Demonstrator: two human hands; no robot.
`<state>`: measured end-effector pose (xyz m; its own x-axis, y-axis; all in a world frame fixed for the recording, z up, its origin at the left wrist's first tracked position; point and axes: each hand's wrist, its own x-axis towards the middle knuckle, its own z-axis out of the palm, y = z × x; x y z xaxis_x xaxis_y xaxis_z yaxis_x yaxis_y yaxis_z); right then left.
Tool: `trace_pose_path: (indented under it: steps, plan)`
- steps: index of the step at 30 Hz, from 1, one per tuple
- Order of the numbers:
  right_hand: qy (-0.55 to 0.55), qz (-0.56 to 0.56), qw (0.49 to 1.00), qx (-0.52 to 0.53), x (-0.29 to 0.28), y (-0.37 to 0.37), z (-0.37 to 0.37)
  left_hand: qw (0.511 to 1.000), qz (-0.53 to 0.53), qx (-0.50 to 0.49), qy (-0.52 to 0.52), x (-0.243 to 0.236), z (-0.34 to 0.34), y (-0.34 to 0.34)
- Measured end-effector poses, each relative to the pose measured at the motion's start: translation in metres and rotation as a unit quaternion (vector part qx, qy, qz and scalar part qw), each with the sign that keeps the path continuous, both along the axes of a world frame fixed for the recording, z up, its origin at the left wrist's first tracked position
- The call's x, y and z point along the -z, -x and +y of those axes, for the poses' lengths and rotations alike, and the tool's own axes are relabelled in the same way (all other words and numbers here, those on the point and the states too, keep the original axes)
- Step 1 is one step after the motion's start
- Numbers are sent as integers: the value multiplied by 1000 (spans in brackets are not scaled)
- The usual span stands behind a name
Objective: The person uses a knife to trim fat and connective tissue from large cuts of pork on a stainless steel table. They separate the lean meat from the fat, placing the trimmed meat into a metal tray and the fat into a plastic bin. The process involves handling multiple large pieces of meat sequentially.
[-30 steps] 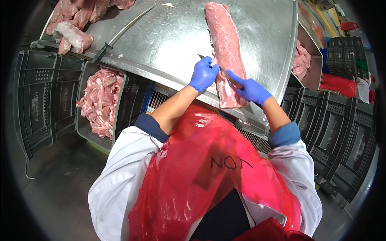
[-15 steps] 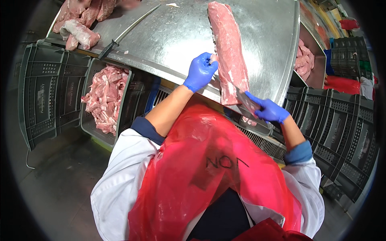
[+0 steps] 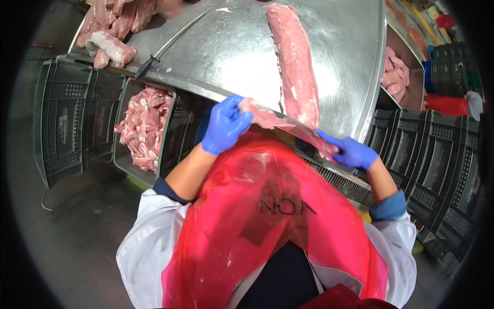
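Observation:
My left hand [image 3: 226, 123], in a blue glove, is closed on the end of a pale pink meat strip [image 3: 260, 114]. This strip stretches rightward from my fingers over the near table edge. A knife [image 3: 309, 135] is in my blue-gloved right hand [image 3: 354, 153], its blade pointing left and lying along the strip; its handle is mostly hidden by my fingers. Just beyond both hands, a long pork loin [image 3: 294, 64] lies lengthwise on the steel table [image 3: 221, 56]. Whether the strip still touches the loin's near end, I cannot tell.
A sharpening steel [image 3: 175, 44] lies at the table's left side, near a pile of meat pieces [image 3: 121, 18]. Below on the left stands a grey crate [image 3: 167, 129] of trimmings. Another bin [image 3: 404, 49] with meat is at the right, above stacked dark crates [image 3: 417, 154].
My left hand has moved left and toward me, drawing the meat strip off the loin's side. The knife has swung to point more leftward, near the loin's end.

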<state>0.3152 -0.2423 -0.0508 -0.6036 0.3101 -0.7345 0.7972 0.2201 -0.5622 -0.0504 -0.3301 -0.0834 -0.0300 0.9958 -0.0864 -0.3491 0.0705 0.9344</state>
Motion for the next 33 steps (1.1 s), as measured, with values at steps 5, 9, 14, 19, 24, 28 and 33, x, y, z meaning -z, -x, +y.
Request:
trace_pose_path:
  steps: [5, 9, 14, 19, 24, 28, 33]
  plan:
    - [28, 144, 988, -37, 48, 72, 14, 991, -80, -103, -13, -39, -45, 40]
    - [115, 112, 987, 15, 24, 74, 20, 962, 7, -268, -47, -86, -80, 126]
    - [73, 263, 885, 376, 59, 70, 53, 921, 129, -367, 20, -43, -127, 279]
    - [10, 362, 749, 555, 84, 80, 65, 626, 685, -154, 339, 93, -186, 414]
    - [-73, 276, 689, 666, 83, 44, 48, 670, 737, 17, -85, 86, 71, 205]
    - [-96, 282, 624, 722, 69, 42, 34, 689, 603, 188, -356, 81, 228, 41]
    - [-176, 257, 563, 766, 48, 39, -35, 516, 558, 386, -523, 100, 329, -38]
